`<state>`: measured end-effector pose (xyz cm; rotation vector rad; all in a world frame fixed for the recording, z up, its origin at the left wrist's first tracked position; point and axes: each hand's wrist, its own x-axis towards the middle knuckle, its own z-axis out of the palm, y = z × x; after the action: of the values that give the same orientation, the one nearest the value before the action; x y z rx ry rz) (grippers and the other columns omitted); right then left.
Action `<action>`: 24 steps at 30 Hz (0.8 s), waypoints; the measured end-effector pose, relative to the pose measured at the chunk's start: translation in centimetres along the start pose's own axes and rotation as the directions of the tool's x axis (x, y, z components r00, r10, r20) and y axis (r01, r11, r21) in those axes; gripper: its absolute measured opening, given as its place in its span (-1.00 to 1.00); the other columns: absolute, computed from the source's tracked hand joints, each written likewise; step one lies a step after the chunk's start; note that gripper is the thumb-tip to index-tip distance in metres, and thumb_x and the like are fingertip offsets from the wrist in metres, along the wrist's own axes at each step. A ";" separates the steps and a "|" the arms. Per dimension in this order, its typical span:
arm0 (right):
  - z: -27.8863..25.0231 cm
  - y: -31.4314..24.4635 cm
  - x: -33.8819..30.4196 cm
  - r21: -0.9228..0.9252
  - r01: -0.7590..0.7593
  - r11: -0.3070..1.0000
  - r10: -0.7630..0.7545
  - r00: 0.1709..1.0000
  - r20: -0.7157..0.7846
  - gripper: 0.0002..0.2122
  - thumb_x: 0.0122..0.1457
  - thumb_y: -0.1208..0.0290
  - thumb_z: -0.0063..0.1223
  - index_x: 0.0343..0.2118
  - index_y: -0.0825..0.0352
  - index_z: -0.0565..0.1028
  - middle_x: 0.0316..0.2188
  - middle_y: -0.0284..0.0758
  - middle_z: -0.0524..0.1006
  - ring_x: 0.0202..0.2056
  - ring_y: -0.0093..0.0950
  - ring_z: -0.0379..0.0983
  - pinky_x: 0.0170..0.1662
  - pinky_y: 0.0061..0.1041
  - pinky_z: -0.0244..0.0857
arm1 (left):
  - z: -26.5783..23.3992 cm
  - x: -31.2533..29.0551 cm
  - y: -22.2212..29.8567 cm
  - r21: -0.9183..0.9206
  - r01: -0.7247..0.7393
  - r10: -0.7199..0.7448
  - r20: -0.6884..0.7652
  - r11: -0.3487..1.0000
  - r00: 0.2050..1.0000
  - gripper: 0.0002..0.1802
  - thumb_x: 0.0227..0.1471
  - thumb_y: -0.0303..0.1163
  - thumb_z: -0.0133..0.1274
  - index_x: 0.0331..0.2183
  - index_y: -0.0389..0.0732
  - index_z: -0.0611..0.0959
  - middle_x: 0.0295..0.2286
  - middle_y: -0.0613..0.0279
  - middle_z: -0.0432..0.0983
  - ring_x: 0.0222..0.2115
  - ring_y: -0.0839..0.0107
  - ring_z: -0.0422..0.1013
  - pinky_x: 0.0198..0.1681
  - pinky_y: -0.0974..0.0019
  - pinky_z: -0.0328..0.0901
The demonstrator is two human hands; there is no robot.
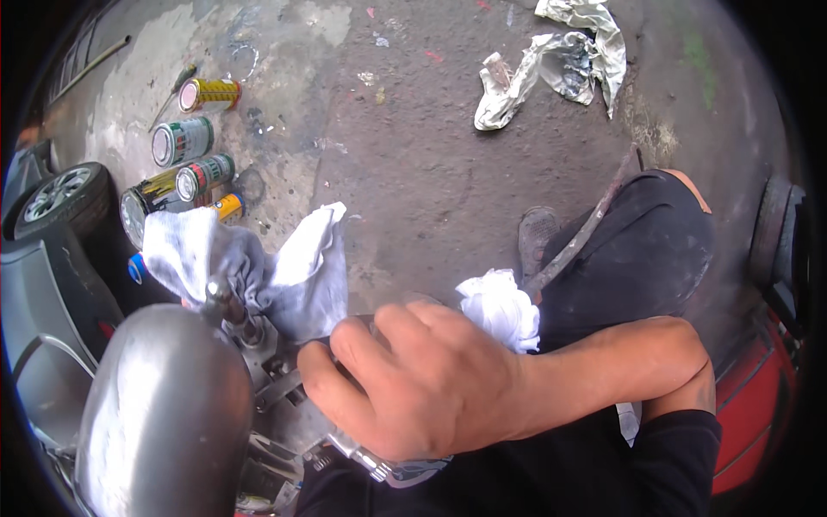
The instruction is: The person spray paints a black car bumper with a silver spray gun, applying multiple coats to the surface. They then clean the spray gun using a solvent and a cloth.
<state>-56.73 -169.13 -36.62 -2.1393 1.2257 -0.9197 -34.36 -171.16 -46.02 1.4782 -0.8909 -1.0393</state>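
Note:
A spray gun with a rounded silver metal cup (164, 414) fills the lower left. Its metal fittings (250, 332) and a ridged adjusting knob (376, 470) show to the right of the cup. Over these fittings, my right hand (422, 379) is closed, fingers curled round a dark part that is mostly hidden. A flat metal piece (280, 389) runs toward its fingers. Behind the cup, a white cloth (306, 276) drapes around the gun's far side. Only a sliver of skin, perhaps my left hand (185, 302), shows between cloth and cup; its fingers are hidden.
Several paint tins (183, 142) stand on the stained floor at the far left. Nearby is a car wheel (60, 198). Crumpled paper (551, 69) lies at the far right. Beyond my right wrist is a white crumpled cloth (500, 308), close to my dark-trousered leg (629, 250).

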 end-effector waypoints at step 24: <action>1.9 4.1 0.4 0.057 -0.089 0.994 0.087 0.996 0.037 -0.75 0.04 0.31 0.23 -0.29 0.37 0.52 -0.53 -0.31 0.47 -0.52 -0.40 0.53 -0.53 -0.45 0.40 | 1.0 -0.4 0.7 0.029 0.003 -0.003 0.025 1.000 1.000 -0.61 0.35 -0.30 -0.01 0.02 -0.40 0.62 -0.10 0.01 0.63 -0.15 0.22 0.61 -0.05 0.16 0.53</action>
<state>-57.32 -171.24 -40.62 -2.0307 1.2505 -0.8665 -35.39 -171.26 -45.32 1.4936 -0.9250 -1.0531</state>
